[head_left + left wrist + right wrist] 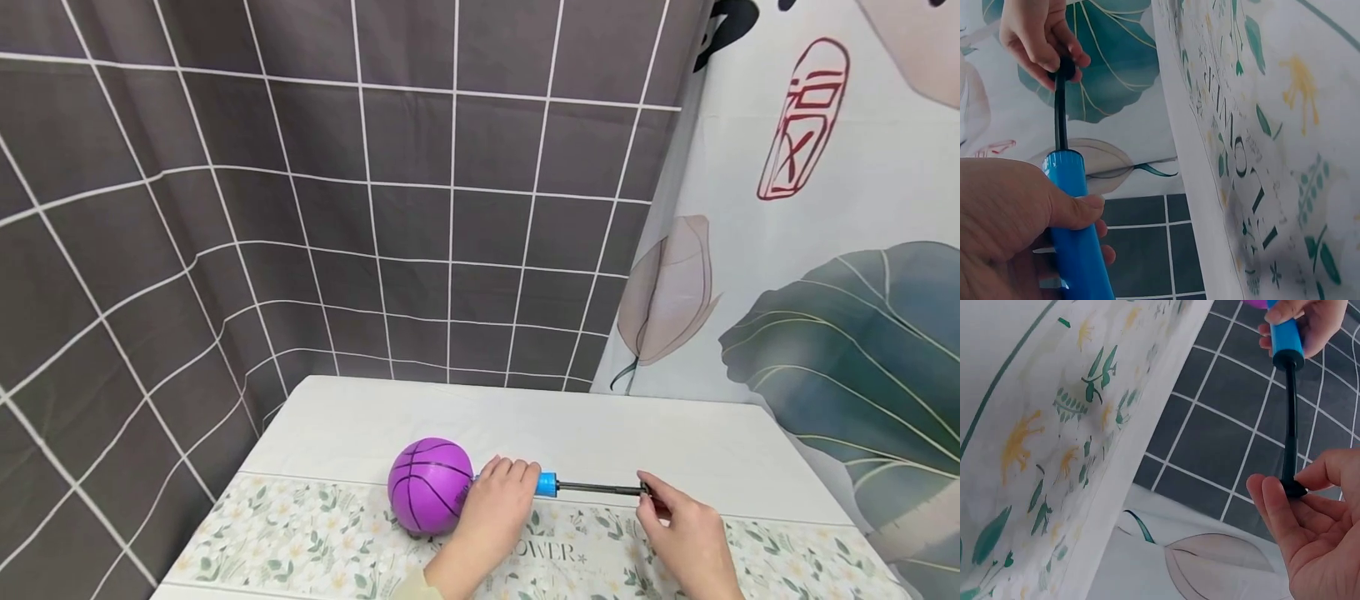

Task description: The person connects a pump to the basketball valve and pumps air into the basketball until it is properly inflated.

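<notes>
A purple ball (429, 487) with black basketball lines sits on the table, left of centre. Beside it, my left hand (498, 510) grips the blue barrel of a hand pump (547, 484), whose near end points at the ball. The left wrist view shows the thumb and fingers of that hand wrapped round the blue barrel (1079, 225). A long black rod (600, 488) extends out of the barrel to the right. At its far end my right hand (686, 533) pinches the small black handle (1294, 487) between thumb and fingers. The joint between pump and ball is mostly hidden behind the left hand.
The white table (420, 406) has a cover with a flowered band (300, 533) and printed lettering. A dark gridded curtain (405, 217) hangs behind and to the left. To the right hangs a pale cloth (750, 275) with leaf prints.
</notes>
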`<state>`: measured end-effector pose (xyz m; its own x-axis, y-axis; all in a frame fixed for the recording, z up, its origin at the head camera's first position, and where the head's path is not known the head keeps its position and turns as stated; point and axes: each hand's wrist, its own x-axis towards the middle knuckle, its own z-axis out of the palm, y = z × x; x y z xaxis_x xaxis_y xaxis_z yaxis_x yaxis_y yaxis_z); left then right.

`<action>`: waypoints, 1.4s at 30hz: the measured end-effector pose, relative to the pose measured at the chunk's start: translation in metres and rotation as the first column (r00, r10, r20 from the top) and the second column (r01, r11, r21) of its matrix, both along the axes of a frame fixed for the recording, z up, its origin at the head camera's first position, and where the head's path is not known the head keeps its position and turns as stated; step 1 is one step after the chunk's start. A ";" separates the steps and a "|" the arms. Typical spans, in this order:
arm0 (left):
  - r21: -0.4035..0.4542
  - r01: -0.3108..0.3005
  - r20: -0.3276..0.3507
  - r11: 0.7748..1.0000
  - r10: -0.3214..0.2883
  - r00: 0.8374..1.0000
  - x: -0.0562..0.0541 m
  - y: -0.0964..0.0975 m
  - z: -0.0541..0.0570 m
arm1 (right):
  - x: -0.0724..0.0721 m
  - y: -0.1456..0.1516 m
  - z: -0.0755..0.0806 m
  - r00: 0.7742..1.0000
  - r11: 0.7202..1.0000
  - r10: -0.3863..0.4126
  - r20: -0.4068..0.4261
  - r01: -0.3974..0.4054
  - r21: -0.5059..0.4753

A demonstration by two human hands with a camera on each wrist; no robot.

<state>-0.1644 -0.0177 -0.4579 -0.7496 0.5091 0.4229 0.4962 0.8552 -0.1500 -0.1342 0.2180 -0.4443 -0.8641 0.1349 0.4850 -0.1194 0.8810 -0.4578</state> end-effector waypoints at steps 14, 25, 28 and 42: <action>-0.041 -0.037 -0.048 0.998 0.035 0.998 0.000 0.008 -0.005 | -0.003 -0.051 -0.012 0.998 0.997 0.057 -0.013 -0.057 -0.050; -0.015 0.006 -0.028 1.000 -0.006 1.000 0.001 0.003 -0.001 | -0.007 -0.069 -0.014 0.986 0.984 0.158 -0.057 -0.162 -0.069; 0.002 0.032 -0.006 0.999 -0.032 0.999 0.000 0.000 0.001 | -0.007 -0.059 -0.012 0.987 0.985 0.150 -0.061 -0.154 -0.074; 0.002 -0.003 0.033 1.000 0.003 0.999 -0.001 -0.002 0.000 | -0.003 -0.004 -0.004 0.993 0.999 -0.008 -0.119 0.002 -0.052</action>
